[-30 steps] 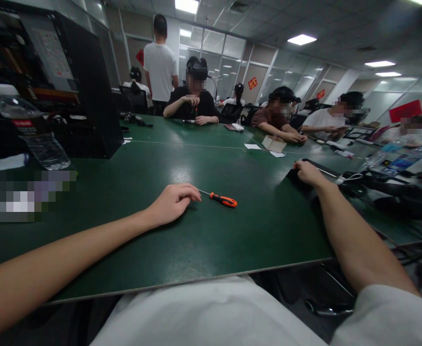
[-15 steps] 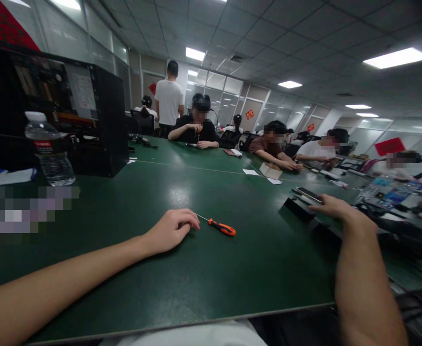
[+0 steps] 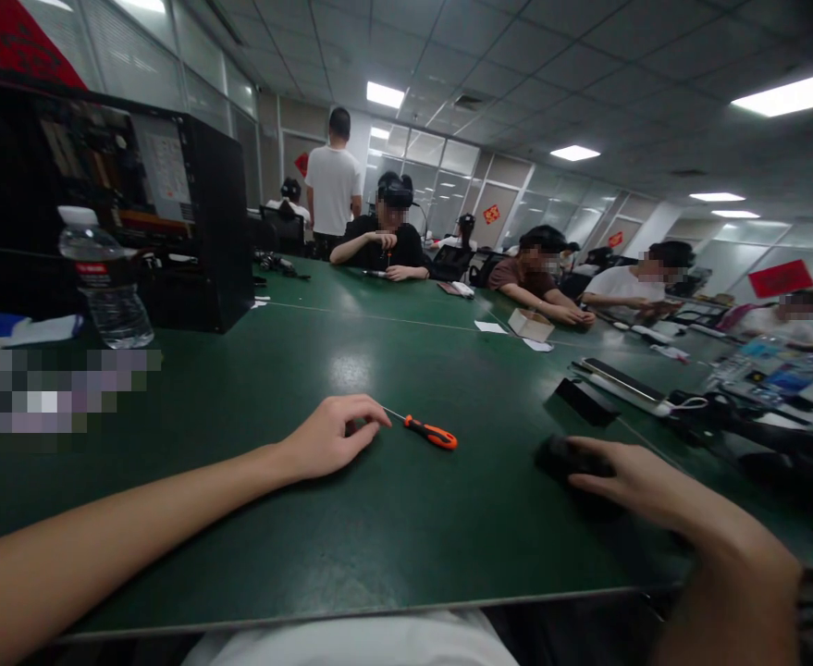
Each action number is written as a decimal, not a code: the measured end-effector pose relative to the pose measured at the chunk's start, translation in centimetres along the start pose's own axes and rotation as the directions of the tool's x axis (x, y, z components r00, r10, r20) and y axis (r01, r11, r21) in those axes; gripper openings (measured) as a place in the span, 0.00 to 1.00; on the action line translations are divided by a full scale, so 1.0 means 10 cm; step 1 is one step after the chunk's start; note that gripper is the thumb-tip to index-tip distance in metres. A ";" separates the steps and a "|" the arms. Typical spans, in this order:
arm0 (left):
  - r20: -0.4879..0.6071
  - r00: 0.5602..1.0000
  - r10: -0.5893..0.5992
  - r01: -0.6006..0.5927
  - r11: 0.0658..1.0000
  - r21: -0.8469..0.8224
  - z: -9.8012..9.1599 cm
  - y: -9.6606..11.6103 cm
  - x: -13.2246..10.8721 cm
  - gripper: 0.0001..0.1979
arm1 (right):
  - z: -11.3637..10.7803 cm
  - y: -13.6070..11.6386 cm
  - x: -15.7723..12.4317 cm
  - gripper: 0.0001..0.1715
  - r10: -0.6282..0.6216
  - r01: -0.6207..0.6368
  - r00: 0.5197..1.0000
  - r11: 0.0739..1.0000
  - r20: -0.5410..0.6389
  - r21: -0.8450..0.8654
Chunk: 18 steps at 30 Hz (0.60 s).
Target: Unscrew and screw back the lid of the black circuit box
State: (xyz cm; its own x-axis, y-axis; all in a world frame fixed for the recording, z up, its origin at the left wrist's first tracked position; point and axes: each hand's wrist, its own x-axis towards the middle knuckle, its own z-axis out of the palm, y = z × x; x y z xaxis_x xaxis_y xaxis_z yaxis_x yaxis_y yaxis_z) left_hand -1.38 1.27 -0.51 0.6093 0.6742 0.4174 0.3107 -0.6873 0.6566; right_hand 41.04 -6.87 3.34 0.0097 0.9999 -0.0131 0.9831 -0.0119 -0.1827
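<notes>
My left hand rests on the green table, its fingers loosely curved and the thumb apart. A screwdriver with an orange and black handle lies just right of its fingertips. The thin shaft points toward them, and its tip is hidden by the fingers. On the right, my right hand has its thumb and fingers around a black object, low over the table. Motion blurs that object, so its kind is unclear. Beyond it are a small black block and a flat, dark-topped device.
A black computer case with its side open stands at the left, behind a water bottle. Farther off are an open carton and white paper. Cables and bags crowd the right. Several people sit around the table.
My right hand has come away from the flat device, nearer to me, and now has the black object in its grasp. My left hand and the screwdriver have stayed in place.
</notes>
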 end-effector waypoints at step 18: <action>0.336 0.940 -0.052 0.110 0.982 -0.156 -0.14 0.10 0.02 0.29 | -0.25 -1.21 -0.05 0.34 -0.380 0.400 0.867 0.916 0.323 0.005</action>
State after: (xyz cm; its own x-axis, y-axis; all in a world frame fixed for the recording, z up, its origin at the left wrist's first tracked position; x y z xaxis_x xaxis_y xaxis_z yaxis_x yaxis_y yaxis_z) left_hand -1.99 1.14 1.09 0.8020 0.5788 0.1472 0.2582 -0.5582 0.7885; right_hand 29.55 -7.17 7.98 -0.4245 0.8676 -0.2591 0.9039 0.3892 -0.1777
